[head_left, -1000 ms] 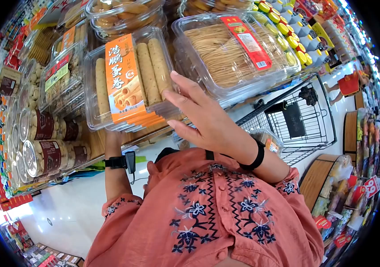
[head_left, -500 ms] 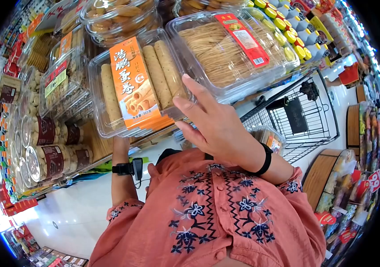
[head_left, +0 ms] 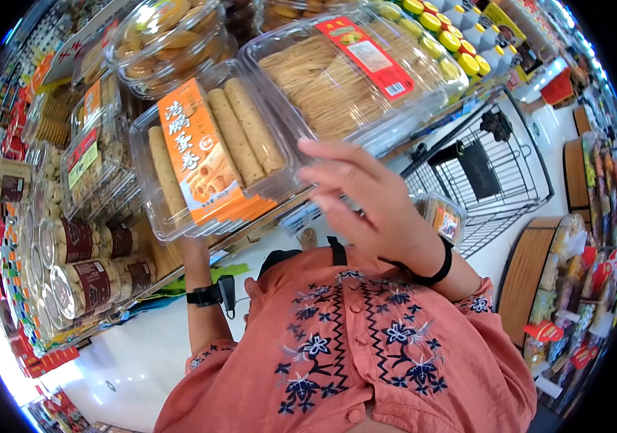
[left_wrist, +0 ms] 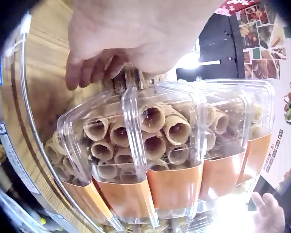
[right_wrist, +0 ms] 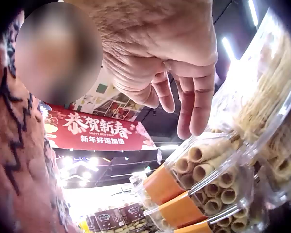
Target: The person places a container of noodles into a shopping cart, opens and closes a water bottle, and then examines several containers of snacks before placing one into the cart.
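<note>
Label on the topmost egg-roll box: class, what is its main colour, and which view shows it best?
Orange; the head view shows the label best.

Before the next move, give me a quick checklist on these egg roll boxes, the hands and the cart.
1. Right hand free: ok, fingers loose, holding nothing.
2. Left hand securely gripping the stack: cannot tell, fingertips partly hidden.
3. Egg roll boxes stacked, top label facing up: ok.
4. Ample space beside the stack: not ok, red-label box sits very close.
5. Cart nearby: ok, on the person's right.
</note>
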`<state>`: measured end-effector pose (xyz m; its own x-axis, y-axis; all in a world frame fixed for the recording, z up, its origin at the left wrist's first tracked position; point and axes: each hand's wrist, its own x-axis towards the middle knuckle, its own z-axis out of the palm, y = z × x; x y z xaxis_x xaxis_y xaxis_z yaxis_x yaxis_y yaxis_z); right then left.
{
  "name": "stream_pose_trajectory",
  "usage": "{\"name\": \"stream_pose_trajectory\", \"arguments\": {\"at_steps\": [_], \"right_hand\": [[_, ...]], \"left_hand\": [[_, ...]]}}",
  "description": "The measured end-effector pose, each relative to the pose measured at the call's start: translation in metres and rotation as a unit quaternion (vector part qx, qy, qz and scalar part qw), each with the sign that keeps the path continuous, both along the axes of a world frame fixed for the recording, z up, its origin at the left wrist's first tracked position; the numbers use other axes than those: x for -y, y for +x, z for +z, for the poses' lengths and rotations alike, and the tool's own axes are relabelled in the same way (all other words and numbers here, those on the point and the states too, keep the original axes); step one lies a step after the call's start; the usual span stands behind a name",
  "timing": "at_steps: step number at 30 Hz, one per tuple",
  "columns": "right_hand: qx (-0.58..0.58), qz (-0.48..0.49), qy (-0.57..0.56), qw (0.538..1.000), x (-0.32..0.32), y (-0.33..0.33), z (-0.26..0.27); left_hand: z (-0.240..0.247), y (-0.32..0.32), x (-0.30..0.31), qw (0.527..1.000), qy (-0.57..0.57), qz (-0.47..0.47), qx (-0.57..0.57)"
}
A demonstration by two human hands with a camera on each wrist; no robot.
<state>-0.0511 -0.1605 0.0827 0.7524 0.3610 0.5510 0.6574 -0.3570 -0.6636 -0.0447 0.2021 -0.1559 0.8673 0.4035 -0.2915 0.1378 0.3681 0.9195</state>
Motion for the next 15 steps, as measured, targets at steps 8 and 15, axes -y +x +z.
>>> {"name": "stream_pose_trajectory", "arguments": {"at_steps": [8,15], "right_hand": [[-0.077,-0.064,0.084,0.991,0.052,-0.018,-0.011],[-0.178,-0.075,0.158,0.968,0.083,-0.04,-0.025]], "left_hand": [[0.167,-0.023,0.049,0.982,0.106,0.015,0.154],[0.186,-0.024,0.079,0.98,0.1,-0.069,0.158]]}}
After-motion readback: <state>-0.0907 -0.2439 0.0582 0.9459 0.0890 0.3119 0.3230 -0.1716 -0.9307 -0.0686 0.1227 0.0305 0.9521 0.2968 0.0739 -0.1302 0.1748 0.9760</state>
